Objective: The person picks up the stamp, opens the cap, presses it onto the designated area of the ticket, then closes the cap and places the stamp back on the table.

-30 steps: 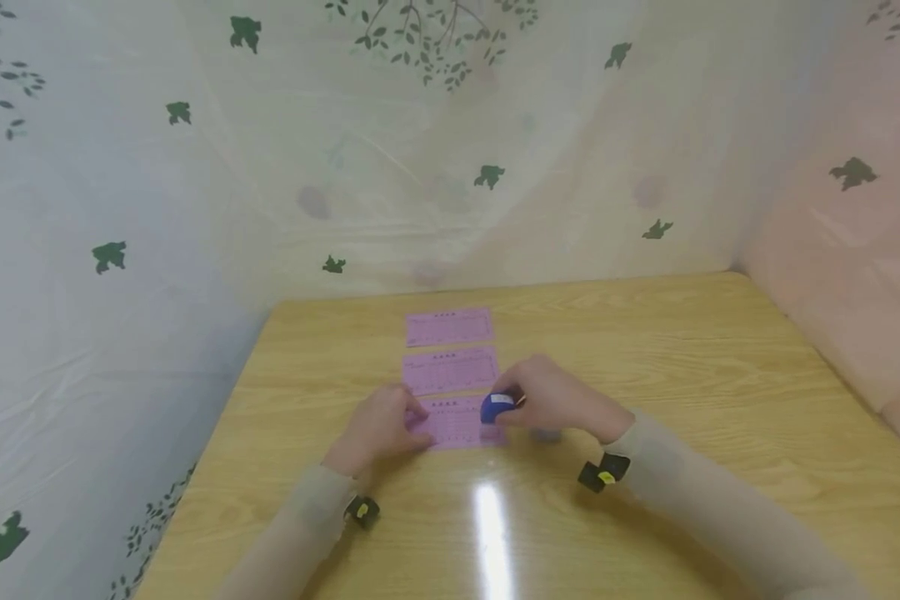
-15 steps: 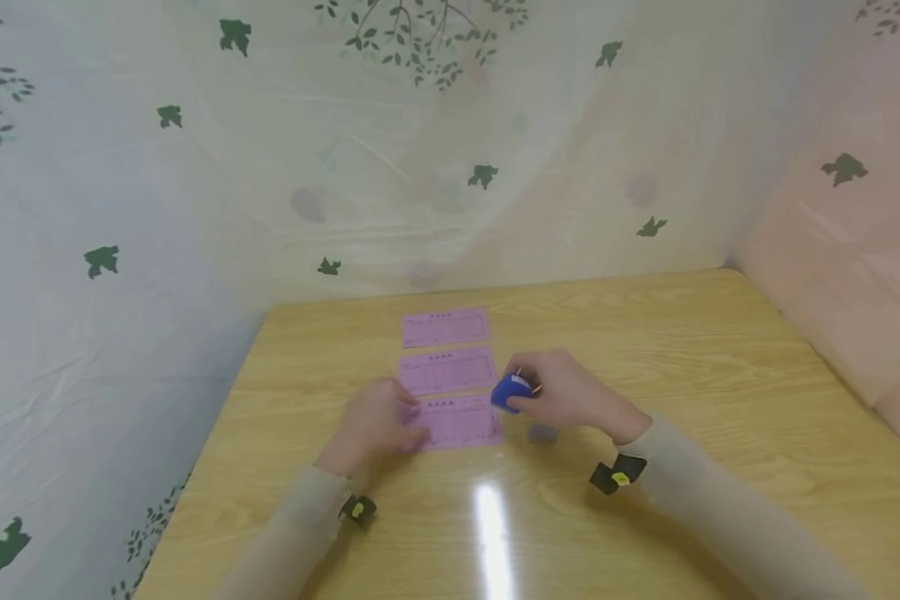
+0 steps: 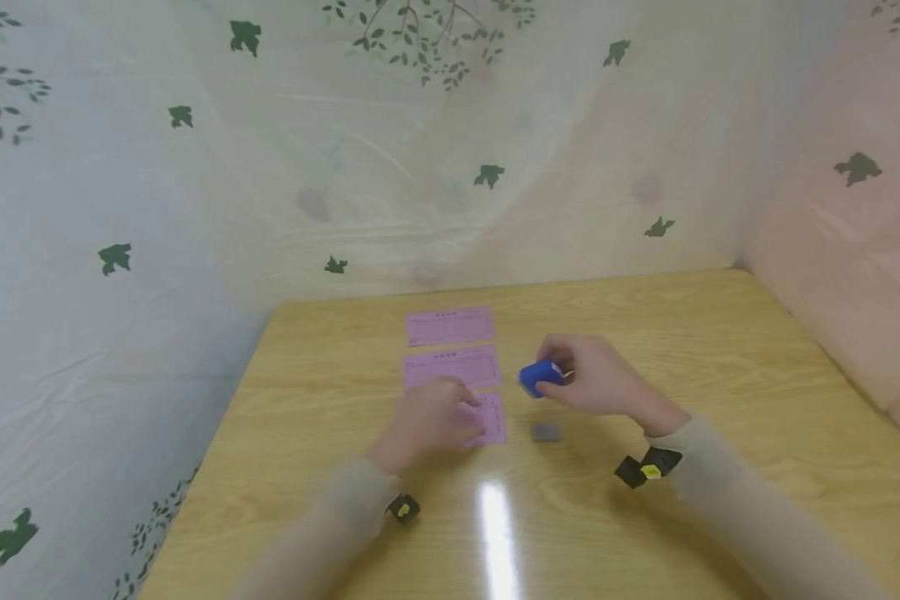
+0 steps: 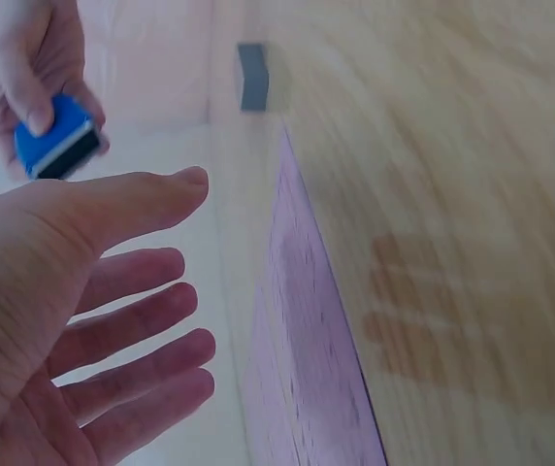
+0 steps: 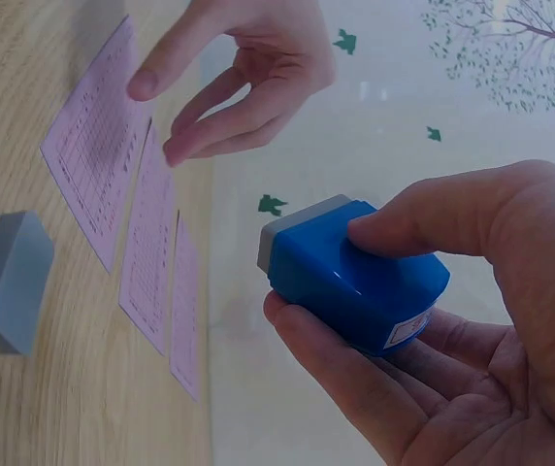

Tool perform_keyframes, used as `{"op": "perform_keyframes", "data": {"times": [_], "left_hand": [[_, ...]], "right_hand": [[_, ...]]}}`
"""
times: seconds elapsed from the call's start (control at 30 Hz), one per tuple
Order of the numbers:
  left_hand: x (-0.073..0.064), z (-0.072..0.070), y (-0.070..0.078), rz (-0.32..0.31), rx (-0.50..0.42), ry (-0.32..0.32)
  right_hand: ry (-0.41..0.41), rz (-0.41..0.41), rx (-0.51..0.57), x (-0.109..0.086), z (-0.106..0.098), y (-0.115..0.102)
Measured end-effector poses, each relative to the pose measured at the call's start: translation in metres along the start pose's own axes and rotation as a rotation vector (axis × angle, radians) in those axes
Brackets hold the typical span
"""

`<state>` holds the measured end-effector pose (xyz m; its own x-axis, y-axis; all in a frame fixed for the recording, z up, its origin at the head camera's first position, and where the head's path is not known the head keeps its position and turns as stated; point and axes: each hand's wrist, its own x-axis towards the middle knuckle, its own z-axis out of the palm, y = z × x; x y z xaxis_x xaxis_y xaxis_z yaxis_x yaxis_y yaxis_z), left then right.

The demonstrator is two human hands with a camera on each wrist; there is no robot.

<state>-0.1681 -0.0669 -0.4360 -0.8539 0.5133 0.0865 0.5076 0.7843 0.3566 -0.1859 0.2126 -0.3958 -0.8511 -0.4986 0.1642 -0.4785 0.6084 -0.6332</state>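
Observation:
Between thumb and fingers my right hand pinches a blue self-inking stamp, raised above the table to the right of the forms. Its grey stamping end faces away from the palm in the right wrist view. My left hand hovers over the nearest pink printed form, its fingers relaxed and holding nothing. The left wrist view shows those fingers spread and apart from the paper. A small grey stamp cap lies on the table just right of that form.
Two more pink forms, a middle one and a far one, lie in a column behind the nearest. The wooden table ends at a patterned cloth backdrop behind and at the sides.
My right hand has lifted the stamp off the nearest form and carried it right and up. My left hand has come off the form's left edge and shifted right over it.

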Motion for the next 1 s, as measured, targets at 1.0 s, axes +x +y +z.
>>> {"op": "perform_keyframes", "data": {"times": [1.0], "left_hand": [[0.036,0.049,0.067,0.181,0.143,-0.126]], "right_hand": [[0.078,0.162,0.11,-0.046,-0.045,0.017]]}}
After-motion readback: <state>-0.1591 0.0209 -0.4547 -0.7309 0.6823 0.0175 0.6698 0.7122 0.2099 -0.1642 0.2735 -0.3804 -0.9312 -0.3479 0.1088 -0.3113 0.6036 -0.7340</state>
